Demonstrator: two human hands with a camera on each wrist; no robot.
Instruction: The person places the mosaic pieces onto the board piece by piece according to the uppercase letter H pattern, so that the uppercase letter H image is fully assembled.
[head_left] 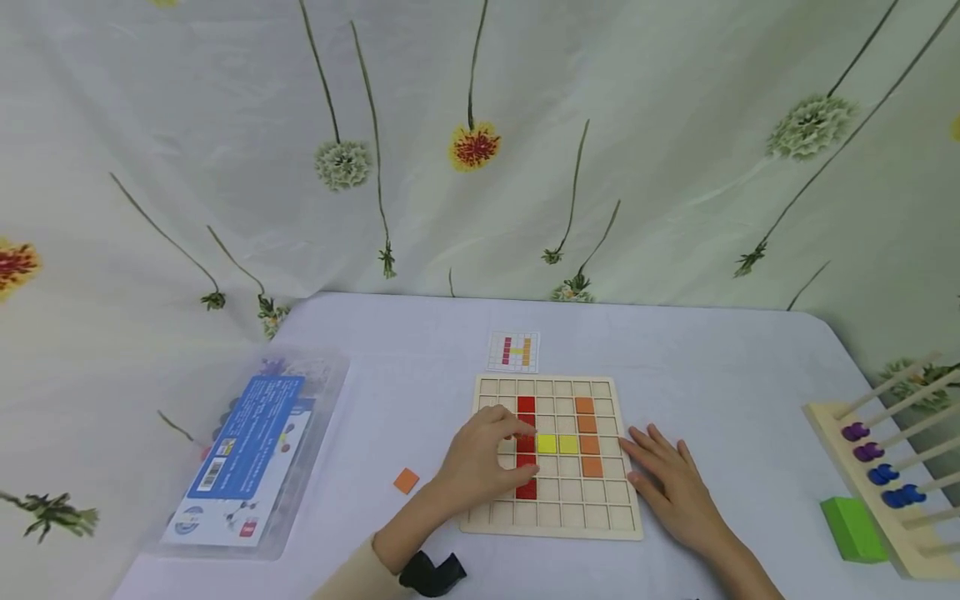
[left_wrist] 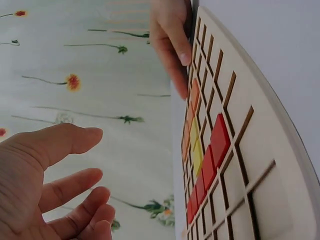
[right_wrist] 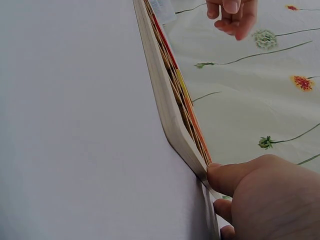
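Note:
A wooden grid board (head_left: 551,532) lies flat on the table. It bears a column of red tiles (head_left: 527,488), two yellow tiles (head_left: 557,444) side by side and a column of orange tiles (head_left: 589,446). My left hand (head_left: 476,458) hovers over the board's left part, thumb and fingers spread apart around the red column in the head view. The left wrist view shows nothing between those fingers. Against the board's right edge rests my right hand (head_left: 675,492), its thumb (right_wrist: 227,175) touching the rim. A loose orange tile (head_left: 406,481) lies left of the board.
A small pattern card (head_left: 513,352) lies behind the board. On the left is a clear plastic case (head_left: 255,458) with a blue-and-white label. A wooden bead rack (head_left: 877,492) and a green block (head_left: 853,530) stand at right. A black object (head_left: 432,575) sits near my left wrist.

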